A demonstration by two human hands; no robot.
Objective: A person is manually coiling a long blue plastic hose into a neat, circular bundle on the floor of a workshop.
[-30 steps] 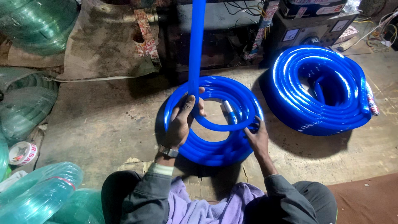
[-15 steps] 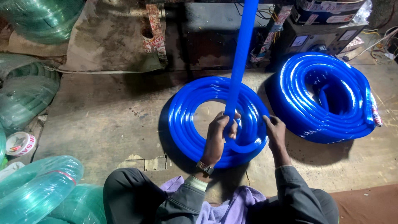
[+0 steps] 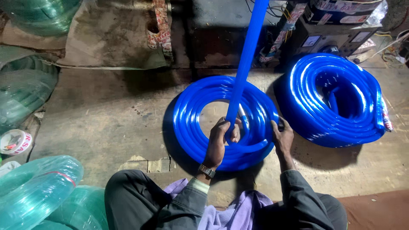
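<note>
So, looking down at a person sitting on the floor (image 3: 106, 110) w/ a flat blue hose coil (image 3: 200, 115) right in front of their knees. Left hand (image 3: 222, 138) is closed in a fist around the loose hose length (image 3: 249, 55), fingers wrapped tight, thumb side up, gripping it just below a short pale/silvery bit on the hose. From that grip the hose runs straight up and out the top of the frame, slightly tilted to the right. Below the fist it curls around into the inner ring of the coil. Wristwatch (image 3: 207, 171) on that arm, grey sleeve.

Right hand (image 3: 282, 137) is not gripping anything afaict, it's laid mostly flat, fingers loosely spread, pressing down on the right edge of the coil, palm on the outer turns. Thumb seems to point in toward the coil centre, but it's dark there so can't tell exactly.

Coil itself lies flat on the concrete floor, several turns wide, bare floor showing through the hole in the middle.

Other stuff: a second blue coil (image 3: 336, 100), thicker and already bundled, sits just to the right, near but apart from the first one. Pale green hose coils (image 3: 34, 191) are at bottom left and more up the left side. A tape roll (image 3: 15, 141) is at the left edge. Some boxy electrical unit (image 3: 328, 36) w/ wires behind the second coil. Purple cloth (image 3: 230, 213) in the lap.
</note>
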